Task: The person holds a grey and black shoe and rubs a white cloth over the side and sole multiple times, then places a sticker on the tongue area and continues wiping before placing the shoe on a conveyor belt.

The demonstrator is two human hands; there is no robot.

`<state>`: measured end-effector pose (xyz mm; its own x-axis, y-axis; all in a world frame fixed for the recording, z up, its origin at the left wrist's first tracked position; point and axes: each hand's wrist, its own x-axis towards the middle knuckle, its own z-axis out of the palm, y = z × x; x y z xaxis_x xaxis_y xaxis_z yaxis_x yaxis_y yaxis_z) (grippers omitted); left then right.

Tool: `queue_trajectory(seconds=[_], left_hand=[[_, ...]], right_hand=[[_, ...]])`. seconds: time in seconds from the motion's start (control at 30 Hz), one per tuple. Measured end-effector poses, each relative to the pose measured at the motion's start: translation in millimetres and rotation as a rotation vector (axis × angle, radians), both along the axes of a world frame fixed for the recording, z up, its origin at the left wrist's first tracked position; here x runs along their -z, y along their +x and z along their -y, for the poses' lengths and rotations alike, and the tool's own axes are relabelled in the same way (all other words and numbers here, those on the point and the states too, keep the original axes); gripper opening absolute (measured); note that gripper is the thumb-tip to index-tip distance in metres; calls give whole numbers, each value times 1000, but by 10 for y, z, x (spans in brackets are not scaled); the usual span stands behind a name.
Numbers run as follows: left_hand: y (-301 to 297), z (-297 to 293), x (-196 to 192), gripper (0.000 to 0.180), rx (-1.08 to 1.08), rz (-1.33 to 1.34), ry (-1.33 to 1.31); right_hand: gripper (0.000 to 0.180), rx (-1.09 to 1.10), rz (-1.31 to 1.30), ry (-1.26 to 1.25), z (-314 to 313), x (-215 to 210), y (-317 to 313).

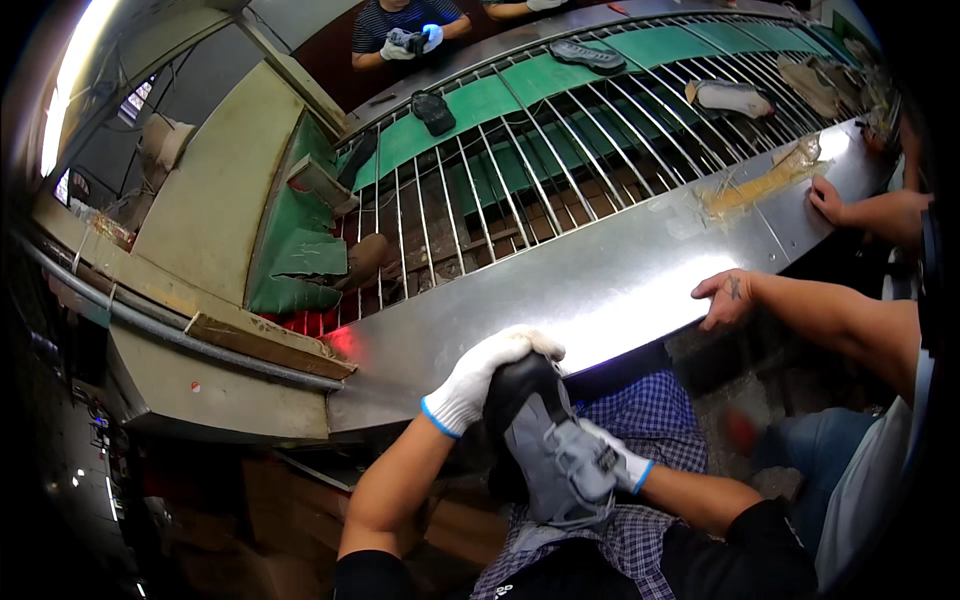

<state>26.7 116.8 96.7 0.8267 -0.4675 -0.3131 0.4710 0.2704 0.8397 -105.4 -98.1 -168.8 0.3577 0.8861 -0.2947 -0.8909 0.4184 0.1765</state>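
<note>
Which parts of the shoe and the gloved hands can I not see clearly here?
Head view only:
- shoe sole: turned away.
- right hand: mostly hidden behind the shoe.
- left hand fingertips: curled over the toe, hidden.
- shoes on the conveyor: too small for detail.

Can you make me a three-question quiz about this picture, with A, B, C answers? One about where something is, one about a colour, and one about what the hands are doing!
1. Where is the grey and black shoe?
A. on the green belt
B. in the person's lap, between both hands
C. on the floor

2. What colour are the gloves on the left hand and right hand?
A. white with blue cuffs
B. all red
C. all black

3. What is the left hand doing?
A. hanging free
B. pointing at the bars
C. gripping the shoe's black end

Answers: 1 B, the shoe lies over the checked cloth. 2 A, blue edges show at the wrists. 3 C, its fingers curl over that end.
</note>
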Motion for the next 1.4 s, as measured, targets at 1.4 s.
queue_trajectory(seconds=[1.4], left_hand=[[348, 165, 434, 32, 92, -50, -117]], right_hand=[[51, -185, 1994, -1528, 848, -3024, 686]])
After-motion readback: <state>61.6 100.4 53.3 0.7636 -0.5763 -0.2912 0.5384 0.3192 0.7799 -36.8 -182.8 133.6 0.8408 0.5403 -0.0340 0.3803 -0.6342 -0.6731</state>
